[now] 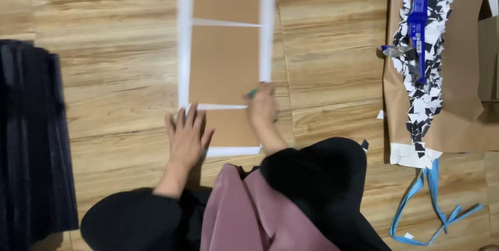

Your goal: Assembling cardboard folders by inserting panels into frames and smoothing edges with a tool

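While splayed, left hand (186, 135) on cardboard (224, 64)

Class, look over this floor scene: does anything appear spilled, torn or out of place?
Yes. Black and white paper scraps lie heaped on brown paper at right, and a loose blue strap trails across the floor.

We are seeing even, warm indoor lighting across the wooden floor (332, 74), with no harsh glare. We are noting soft motion blur over the whole frame, strongest on the left hand (186, 135) and right hand (262, 106). A faint shadow is falling beneath the left hand. The dark pleated stack (31, 142) at the left edge is smearing, its detail lost.
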